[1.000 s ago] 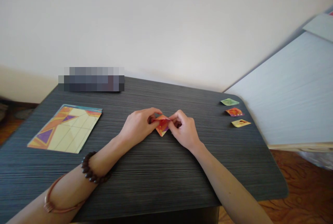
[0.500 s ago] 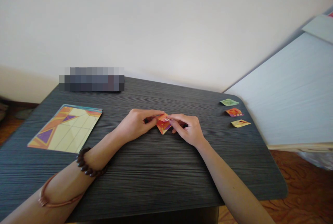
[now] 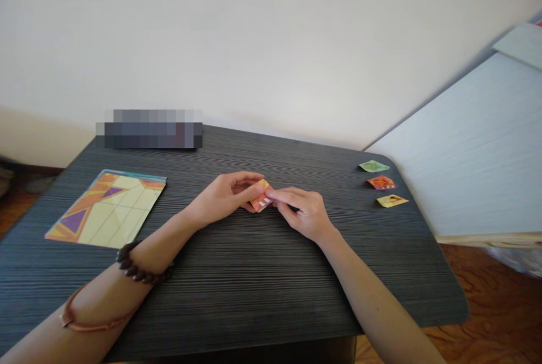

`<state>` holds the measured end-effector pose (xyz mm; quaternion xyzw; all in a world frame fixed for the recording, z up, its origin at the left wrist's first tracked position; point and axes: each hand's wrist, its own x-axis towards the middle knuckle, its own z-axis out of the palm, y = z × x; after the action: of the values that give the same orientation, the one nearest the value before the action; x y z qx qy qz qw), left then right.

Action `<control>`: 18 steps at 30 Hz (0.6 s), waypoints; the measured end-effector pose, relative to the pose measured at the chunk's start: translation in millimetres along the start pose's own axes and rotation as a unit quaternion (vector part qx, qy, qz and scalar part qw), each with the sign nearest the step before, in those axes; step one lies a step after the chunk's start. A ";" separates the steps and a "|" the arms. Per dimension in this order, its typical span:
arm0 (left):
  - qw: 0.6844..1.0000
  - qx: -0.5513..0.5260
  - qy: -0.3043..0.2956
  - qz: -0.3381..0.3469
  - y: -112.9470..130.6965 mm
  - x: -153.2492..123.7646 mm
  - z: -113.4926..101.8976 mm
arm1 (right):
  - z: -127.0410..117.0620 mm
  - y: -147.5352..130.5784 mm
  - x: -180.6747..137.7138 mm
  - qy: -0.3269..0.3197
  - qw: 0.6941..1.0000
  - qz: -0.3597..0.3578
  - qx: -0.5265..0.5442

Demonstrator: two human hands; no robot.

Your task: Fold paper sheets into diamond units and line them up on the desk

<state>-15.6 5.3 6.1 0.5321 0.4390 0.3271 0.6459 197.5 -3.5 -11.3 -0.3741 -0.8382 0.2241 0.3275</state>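
Note:
Between my two hands, over the middle of the dark table, is a small folded paper (image 3: pixel 261 200) patterned in orange, yellow and purple. My left hand (image 3: pixel 226 196) pinches its left side, with the thumb lying on the front face and the fingers partly behind it. At the paper's right corner, the thumb and index finger of my right hand (image 3: pixel 304 211) close on the edge. The fingers cover parts of the folds.
Patterned paper sheets (image 3: pixel 114 209) lie stacked on the table (image 3: pixel 237 296) at left. Along the right edge rest a green folded paper (image 3: pixel 374 166), an orange one (image 3: pixel 381 183) and a yellow one (image 3: pixel 392 201). A blurred-out object (image 3: pixel 150 130) stands at back left, by the wall.
The folded paper has been turned over in my hands and shows a different, narrower face. My left thumb has moved onto its front.

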 end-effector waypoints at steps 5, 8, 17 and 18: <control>0.999 0.014 -0.009 0.031 -8.1 2.1 0.8 | -1.8 -7.8 0.6 0.014 0.998 0.006 0.053; 0.999 0.019 -0.002 0.034 -7.9 1.7 1.2 | 1.9 -11.8 2.1 0.029 0.994 0.064 0.086; 0.999 0.033 0.009 0.029 -6.0 1.6 2.3 | 11.6 -6.2 2.8 0.036 0.981 0.137 0.133; 0.999 0.035 0.010 0.036 -6.8 1.9 2.2 | 11.7 -5.7 2.7 0.039 0.980 0.137 0.137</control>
<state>-13.1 4.7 -0.9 0.5667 0.4372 0.3392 0.6105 185.0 -6.5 -14.7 -0.4458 -0.7269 0.3647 0.3739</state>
